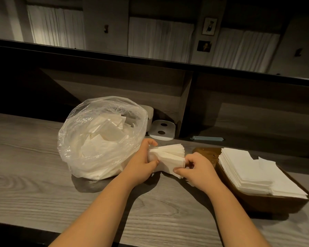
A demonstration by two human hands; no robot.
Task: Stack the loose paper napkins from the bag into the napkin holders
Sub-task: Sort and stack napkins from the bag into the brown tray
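A clear plastic bag full of loose white napkins stands on the grey wooden counter. Just right of it, my left hand grips one end of a fanned bundle of white napkins. My right hand pinches the bundle's other end, thumb under the edge. The bundle hangs a little above the counter between bag and holder. At the right, a dark wooden napkin holder carries a flat stack of napkins, with its top sheets slightly askew.
Behind the bag stand a white container and a flat white lid with two dark holes. A pale blue strip lies on the low shelf further right. A dark raised ledge runs along the back; the counter's front edge is near me.
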